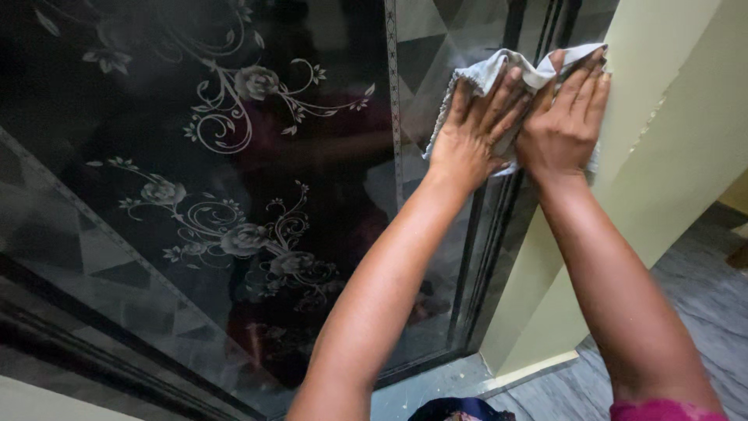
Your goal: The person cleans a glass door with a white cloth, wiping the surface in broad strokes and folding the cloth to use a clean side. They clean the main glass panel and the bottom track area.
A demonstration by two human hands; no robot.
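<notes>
At one o'clock, my left hand (471,136) and right hand (562,125), both flat with fingers spread, press a pale cloth (499,70) against the dark floral glass panel (234,195); cream wall (670,132) lies at two o'clock.

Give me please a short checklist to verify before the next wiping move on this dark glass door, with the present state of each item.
1. Left hand flat on the cloth: ok, fingers spread over it.
2. Right hand flat on the cloth: ok, beside the left hand.
3. Cloth lies between palms and the glass door: ok where visible; the part under the hands is hidden.
4. Cloth position: ok, at the door's right edge, next to the cream wall.
5. Cloth wet or dry: cannot tell.
6. Glass already clean: cannot tell; reflections and the floral pattern hide any marks.
</notes>
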